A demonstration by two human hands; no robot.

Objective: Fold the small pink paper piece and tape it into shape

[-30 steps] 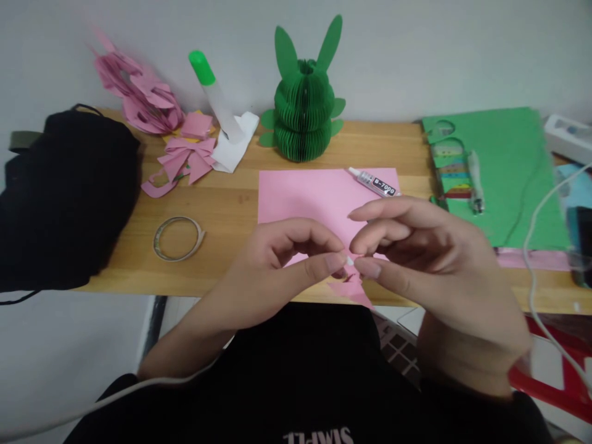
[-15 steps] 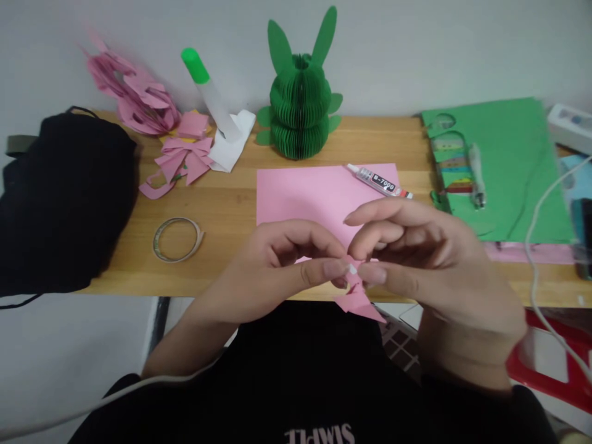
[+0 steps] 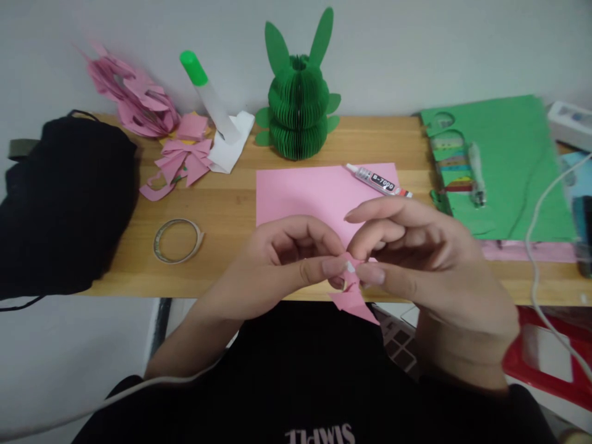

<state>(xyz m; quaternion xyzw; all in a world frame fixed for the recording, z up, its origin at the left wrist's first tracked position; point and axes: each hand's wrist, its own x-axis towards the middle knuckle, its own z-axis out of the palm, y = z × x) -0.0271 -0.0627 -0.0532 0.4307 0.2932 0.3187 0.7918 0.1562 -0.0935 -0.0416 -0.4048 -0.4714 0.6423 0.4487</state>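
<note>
My left hand (image 3: pixel 272 265) and my right hand (image 3: pixel 425 265) meet fingertip to fingertip over the table's front edge. Both pinch a small pink paper piece (image 3: pixel 354 299), whose pointed end hangs below the fingers. A tiny white bit shows between the thumbs. Behind the hands a pink paper sheet (image 3: pixel 305 191) lies flat on the wooden table (image 3: pixel 226 209), with a small B-7000 glue tube (image 3: pixel 377 180) at its far right corner.
A green honeycomb paper rabbit (image 3: pixel 298 105) stands at the back. A green-capped glue stick (image 3: pixel 208 92), pink paper scraps (image 3: pixel 152 123) and a tape ring (image 3: pixel 178 239) lie to the left, beside a black bag (image 3: pixel 60 203). Green card (image 3: pixel 504 166) and a white cable (image 3: pixel 536 246) are on the right.
The hands stay joined at the fingertips. The pink piece has swung and now hangs a little lower. The view has shifted slightly.
</note>
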